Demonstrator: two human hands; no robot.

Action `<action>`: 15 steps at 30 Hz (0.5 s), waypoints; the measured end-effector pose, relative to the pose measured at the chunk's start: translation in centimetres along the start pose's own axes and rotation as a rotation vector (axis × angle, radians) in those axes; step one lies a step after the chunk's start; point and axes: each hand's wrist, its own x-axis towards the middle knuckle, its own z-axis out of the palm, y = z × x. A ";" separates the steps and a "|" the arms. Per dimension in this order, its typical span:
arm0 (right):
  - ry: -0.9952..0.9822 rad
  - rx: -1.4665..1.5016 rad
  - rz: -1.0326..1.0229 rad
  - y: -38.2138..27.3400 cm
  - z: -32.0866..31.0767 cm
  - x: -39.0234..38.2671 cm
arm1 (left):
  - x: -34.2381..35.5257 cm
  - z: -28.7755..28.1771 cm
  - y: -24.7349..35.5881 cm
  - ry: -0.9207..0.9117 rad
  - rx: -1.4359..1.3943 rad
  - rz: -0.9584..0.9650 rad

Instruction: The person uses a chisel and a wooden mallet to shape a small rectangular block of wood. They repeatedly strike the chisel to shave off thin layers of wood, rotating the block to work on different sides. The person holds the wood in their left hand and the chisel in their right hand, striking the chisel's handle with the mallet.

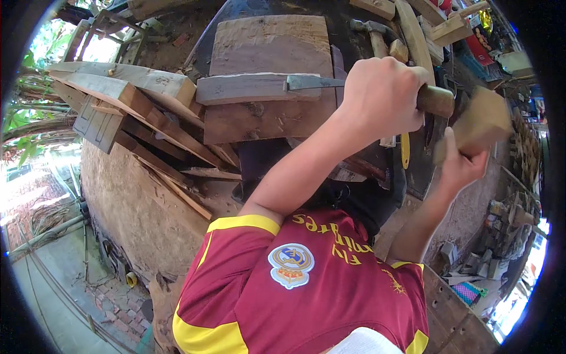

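Head view, looking down past the person's red-and-yellow shirt point(306, 283) onto a woodworking bench. The left hand point(380, 97) is closed in a full fist around the round wooden handle of a chisel point(318, 82), whose flat steel blade points toward nine o'clock and lies with its tip on a pale grey wood strip point(256, 88); the fist keeps the tool level and steers the edge along the strip. At three o'clock from that fist, the right hand point(463, 165) grips a blocky wooden mallet point(480, 121), blurred, raised just beside the handle's butt end, where a blow would drive the blade. The strip rests across a broad, reddish, rough-sawn board point(268, 47), which serves as backing. At nine o'clock lies a stack of planks and offcuts point(135, 100), pale and splintery. A claw hammer point(371, 32) lies at twelve o'clock, unused, beside further timber pieces.
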 end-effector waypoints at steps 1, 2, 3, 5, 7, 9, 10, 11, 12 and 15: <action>0.038 0.108 0.099 -1.3 0.4 0.0 | 0.0 0.1 0.0 0.005 -0.004 0.007; 0.077 0.216 0.199 -2.0 0.6 0.0 | -0.1 0.1 0.0 0.011 -0.008 0.014; -0.007 -0.018 0.052 -1.0 0.5 -0.3 | 0.0 0.1 0.0 0.014 -0.006 0.010; -0.018 -0.076 0.001 0.2 0.0 -0.3 | 0.0 0.0 -0.2 0.022 0.000 0.002; 0.043 0.054 0.149 -0.3 0.0 0.0 | 0.0 -0.1 -0.1 0.017 0.005 0.010; -0.016 -0.124 0.009 0.3 0.1 -0.3 | 0.0 -0.1 -0.1 0.011 0.009 0.009; -0.046 -0.213 -0.063 0.3 0.3 -0.3 | 0.0 0.0 -0.1 0.006 0.010 0.004; 0.014 -0.136 -0.128 0.2 0.8 -0.4 | 0.0 0.0 -0.1 0.001 0.010 -0.001; 0.036 0.022 -0.029 -1.0 1.2 -0.1 | 0.0 -0.1 -0.2 0.006 0.003 -0.001; 0.046 0.184 0.084 -2.5 1.4 0.2 | -0.1 0.0 -0.2 0.008 -0.012 0.007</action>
